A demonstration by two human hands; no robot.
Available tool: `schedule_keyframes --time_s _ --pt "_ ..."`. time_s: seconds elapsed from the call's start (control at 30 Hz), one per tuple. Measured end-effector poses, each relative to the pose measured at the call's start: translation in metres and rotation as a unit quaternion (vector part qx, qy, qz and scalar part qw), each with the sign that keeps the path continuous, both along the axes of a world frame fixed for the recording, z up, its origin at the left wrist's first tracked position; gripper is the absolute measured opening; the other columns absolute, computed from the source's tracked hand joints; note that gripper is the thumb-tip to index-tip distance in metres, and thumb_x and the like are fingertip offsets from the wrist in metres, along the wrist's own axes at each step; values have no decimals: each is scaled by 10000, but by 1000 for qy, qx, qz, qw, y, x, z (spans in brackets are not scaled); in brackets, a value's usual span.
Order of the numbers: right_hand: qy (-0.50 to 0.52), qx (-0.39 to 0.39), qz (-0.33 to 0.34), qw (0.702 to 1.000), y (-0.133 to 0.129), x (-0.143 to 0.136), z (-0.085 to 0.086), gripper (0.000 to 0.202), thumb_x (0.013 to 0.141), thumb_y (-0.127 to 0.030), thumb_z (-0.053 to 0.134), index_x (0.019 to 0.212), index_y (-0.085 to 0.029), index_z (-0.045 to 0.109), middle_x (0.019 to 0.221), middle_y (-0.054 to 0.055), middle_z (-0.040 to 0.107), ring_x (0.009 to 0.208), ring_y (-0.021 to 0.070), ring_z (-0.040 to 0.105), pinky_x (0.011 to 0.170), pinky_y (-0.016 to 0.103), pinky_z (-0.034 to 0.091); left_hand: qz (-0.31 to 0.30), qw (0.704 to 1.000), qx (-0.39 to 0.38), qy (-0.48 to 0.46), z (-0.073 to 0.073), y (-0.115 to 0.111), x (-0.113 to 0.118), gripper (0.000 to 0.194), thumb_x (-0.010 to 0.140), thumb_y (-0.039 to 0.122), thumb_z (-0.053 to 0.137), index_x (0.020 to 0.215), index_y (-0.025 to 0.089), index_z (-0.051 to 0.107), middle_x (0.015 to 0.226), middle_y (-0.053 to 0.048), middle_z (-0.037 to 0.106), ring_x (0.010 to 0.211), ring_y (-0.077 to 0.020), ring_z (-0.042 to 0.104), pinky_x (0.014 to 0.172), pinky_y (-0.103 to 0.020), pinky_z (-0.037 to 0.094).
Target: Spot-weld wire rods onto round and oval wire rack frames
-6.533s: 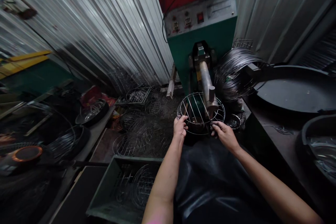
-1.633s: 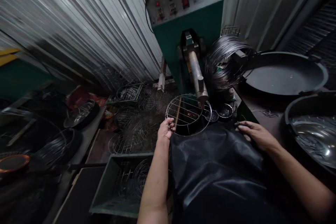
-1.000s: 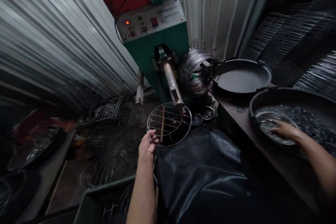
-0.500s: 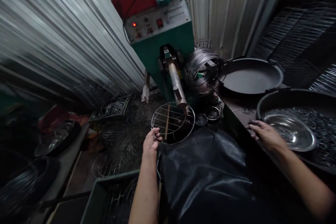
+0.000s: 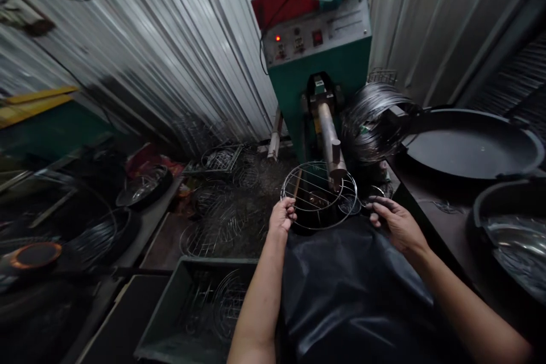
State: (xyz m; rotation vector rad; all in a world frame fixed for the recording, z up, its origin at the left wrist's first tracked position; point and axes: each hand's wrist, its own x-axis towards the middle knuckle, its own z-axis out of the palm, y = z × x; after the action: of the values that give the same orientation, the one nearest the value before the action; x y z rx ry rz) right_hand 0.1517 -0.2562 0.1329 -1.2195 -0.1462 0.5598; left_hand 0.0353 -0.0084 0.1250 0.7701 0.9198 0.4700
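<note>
My left hand (image 5: 282, 216) is closed on the left edge of a round wire rack (image 5: 321, 228), made of thin parallel bars inside rings. The rack lies tilted below the metal arm (image 5: 330, 133) of a green machine (image 5: 286, 82), its far right part right by the arm's lower tip. Just to the right of the rack is my right hand (image 5: 398, 227), thumb and fingers pinched together. Whatever sits in that pinch is too small and dark to make out. A black sheet (image 5: 336, 290) covers my lap under both hands.
A coil of wire (image 5: 375, 125) stands right of the machine. Farther right are a wide black pan (image 5: 464, 142) and a deep black pan (image 5: 482, 222) with a shiny bowl (image 5: 520, 244) in it. At lower left, a green crate (image 5: 160, 318) holds wire racks.
My right hand has moved left, from beside the shiny bowl to near the rack. My left hand keeps its hold on the rack. The whole view has swung left.
</note>
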Motion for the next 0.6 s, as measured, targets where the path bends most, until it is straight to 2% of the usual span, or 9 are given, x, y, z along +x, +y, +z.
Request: schedule_keyframes --time_s 0.1,0.23,0.4,0.53,0.6 --pt "6 23 9 1000 26 -5 10 354 556 -373 791 793 -187 606 764 19 664 526 96 578 456 201 460 7 1000 7 -12 -3 1 2 274 463 149 664 571 161 413 473 102 337 370 -6 284 370 -159 179" --pt "26 23 32 999 44 -13 8 374 531 -382 806 758 -177 591 724 13 660 535 103 594 487 209 487 12 1000 6 -2 -3 3 4 275 458 158 677 580 159 431 489 101 325 385 -10 306 381 -165 186" --pt "28 10 16 999 43 -9 4 389 560 -368 786 852 -176 614 727 12 658 464 65 525 400 171 423 6 1000 6 -10 -4 6 6 286 440 147 680 597 157 441 524 96 345 396 -2 304 382 -162 182" --pt "16 -16 32 999 36 2 6 337 594 -367 753 826 -177 599 751 22 665 367 28 408 302 159 293 1 1000 7 -5 -5 4 6 290 444 144 677 591 160 428 518 98 333 392 -2 295 378 -164 180" --pt "4 -15 29 999 32 7 8 330 594 -366 750 813 -181 586 771 30 669 367 28 402 304 164 292 -2 1000 9 -1 -5 3 6 291 441 147 675 580 162 419 509 99 321 391 -3 288 376 -165 181"
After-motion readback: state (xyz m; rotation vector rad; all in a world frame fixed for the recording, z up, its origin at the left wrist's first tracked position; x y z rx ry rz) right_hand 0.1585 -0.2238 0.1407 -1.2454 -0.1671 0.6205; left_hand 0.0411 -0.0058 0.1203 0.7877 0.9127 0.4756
